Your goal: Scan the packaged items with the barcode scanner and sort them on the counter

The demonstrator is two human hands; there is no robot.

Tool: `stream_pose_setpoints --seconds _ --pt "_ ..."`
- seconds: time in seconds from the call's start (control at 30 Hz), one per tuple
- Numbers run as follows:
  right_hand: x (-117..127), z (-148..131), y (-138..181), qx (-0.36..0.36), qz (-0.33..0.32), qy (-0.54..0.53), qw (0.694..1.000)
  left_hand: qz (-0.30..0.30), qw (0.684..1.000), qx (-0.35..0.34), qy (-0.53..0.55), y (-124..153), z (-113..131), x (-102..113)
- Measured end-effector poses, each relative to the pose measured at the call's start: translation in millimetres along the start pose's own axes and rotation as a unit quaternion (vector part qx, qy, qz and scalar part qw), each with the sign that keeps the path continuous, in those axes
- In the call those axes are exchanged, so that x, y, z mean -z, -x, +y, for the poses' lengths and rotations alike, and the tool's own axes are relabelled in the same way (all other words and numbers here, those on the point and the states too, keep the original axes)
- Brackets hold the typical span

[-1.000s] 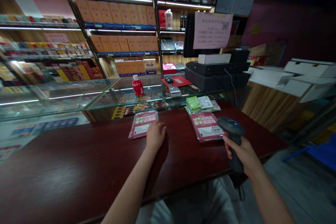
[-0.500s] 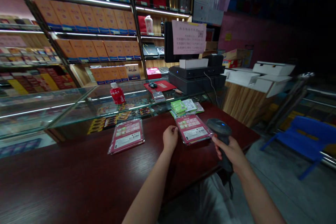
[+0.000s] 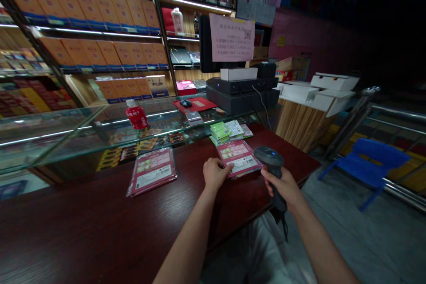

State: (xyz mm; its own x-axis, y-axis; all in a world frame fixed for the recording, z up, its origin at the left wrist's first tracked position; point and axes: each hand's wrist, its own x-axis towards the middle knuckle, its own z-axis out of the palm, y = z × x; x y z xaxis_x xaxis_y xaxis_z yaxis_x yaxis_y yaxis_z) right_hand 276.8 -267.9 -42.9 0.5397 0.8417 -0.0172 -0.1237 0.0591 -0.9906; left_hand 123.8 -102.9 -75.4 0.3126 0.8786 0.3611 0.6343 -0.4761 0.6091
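The scanner (image 3: pixel 269 156) is held tight in the right hand (image 3: pixel 282 186); if it is tipped down, the pink packets (image 3: pixel 238 155) on the table (image 3: pixel 100 226) near it could be bumped. The right arm (image 3: pixel 317 235) is stretched forward, fingers wrapped round the handle. At the packets' left edge the left hand (image 3: pixel 214 175) is bent, thumb laid on top; whether one is pinched cannot be told. If pulled too fast, the shiny packets could be spilled. Behind them, green packets (image 3: pixel 219 132) are piled.
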Motion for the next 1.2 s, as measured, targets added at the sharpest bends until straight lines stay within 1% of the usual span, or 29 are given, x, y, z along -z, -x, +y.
stream_pose_setpoints --seconds 0.07,0.13,0.2,0.23,0.27,0.33,0.4,0.43,0.5,0.57,0.7,0.77,0.83,0.9,1.07,1.13,1.2 --pt "0 -1 0 0.004 0.004 -0.001 1.000 0.003 1.000 0.000 0.029 -1 -4 0" --pt "0 -2 1 0.009 0.007 -0.002 1.000 0.009 0.997 0.013 0.080 -3 -8 0" --pt "-1 -3 1 0.013 0.012 -0.002 1.000 0.002 0.985 0.048 0.164 -4 -10 -1" --pt "-2 -4 1 0.014 0.014 -0.002 1.000 -0.009 0.973 0.072 0.220 -4 -10 -1" --pt "-2 -4 1 0.014 0.016 -0.001 1.000 -0.026 0.954 0.098 0.283 -4 -9 -1" --pt "-4 -6 2 0.015 0.022 -0.001 1.000 -0.073 0.899 0.145 0.407 -2 -4 1" --pt "-7 -8 3 0.015 0.027 -0.004 1.000 -0.119 0.841 0.176 0.497 0 2 6" --pt "-8 -9 3 0.016 0.030 -0.006 0.999 -0.137 0.819 0.184 0.526 2 5 10" --pt "-10 -11 4 0.018 0.037 -0.010 0.999 -0.155 0.791 0.189 0.561 3 9 18" --pt "-12 -13 6 0.022 0.044 -0.011 0.999 -0.162 0.777 0.189 0.578 2 10 26" --pt "-13 -17 7 0.032 0.052 -0.028 0.998 -0.180 0.764 0.179 0.593 -3 4 39" --pt "-13 -18 7 0.037 0.051 -0.032 0.997 -0.185 0.761 0.168 0.599 -6 1 40" --pt "-13 -17 7 0.040 0.046 -0.029 0.998 -0.171 0.764 0.155 0.603 -7 -2 35" --pt "-13 -14 6 0.041 0.039 -0.026 0.998 -0.132 0.770 0.138 0.609 -9 -6 27" --pt "-18 -3 6 0.034 0.023 0.000 0.999 0.002 0.784 0.102 0.612 -16 -19 5" --pt "-20 1 7 0.027 0.019 0.014 0.999 0.032 0.791 0.092 0.604 -19 -24 0" --pt "-21 3 8 0.019 0.017 0.028 0.999 0.047 0.798 0.085 0.595 -22 -29 -3"
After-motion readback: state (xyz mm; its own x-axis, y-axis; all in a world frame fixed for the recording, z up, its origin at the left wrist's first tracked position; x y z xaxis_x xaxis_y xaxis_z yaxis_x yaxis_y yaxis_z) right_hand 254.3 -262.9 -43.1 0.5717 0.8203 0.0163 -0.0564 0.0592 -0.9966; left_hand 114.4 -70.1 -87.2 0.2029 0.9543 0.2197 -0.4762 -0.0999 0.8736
